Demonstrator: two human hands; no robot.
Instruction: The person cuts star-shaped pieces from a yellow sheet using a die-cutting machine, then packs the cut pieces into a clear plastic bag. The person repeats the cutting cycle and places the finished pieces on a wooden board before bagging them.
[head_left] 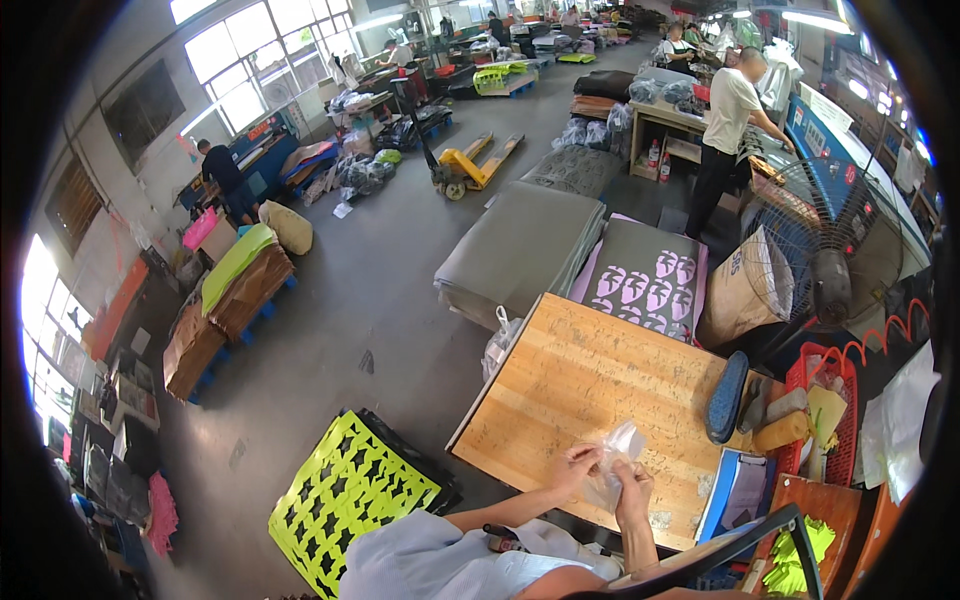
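Bag (612, 462), clear plastic, crumpled, held up just over the near edge of the wooden table (570, 385). Left hand (577, 468) pinches the bag's left side at nine o'clock, fingers closed on the plastic. Right hand (633, 487) grips the bag's lower right corner at five o'clock, fingers likewise closed on it. Contents of the bag cannot be made out.

At two o'clock from the bag, on the table's far right edge: blue shoe sole (727, 396), lying lengthwise. Beside it at three o'clock: red basket (838, 440) holding pale and yellow pieces. At four o'clock, touching the table's right side: blue tray (738, 490).

At twelve o'clock beyond the table: grey sheet with pale sole-shaped cutouts (647, 280), next to a stack of plain grey sheets (520, 250). At one o'clock: floor fan (815, 240).

At eight o'clock on the floor: yellow-green sheet punched with sole shapes (345, 495). Far off at twelve o'clock: yellow pallet jack (475, 165); at one o'clock, a person in a white shirt (728, 120) standing at a workbench.
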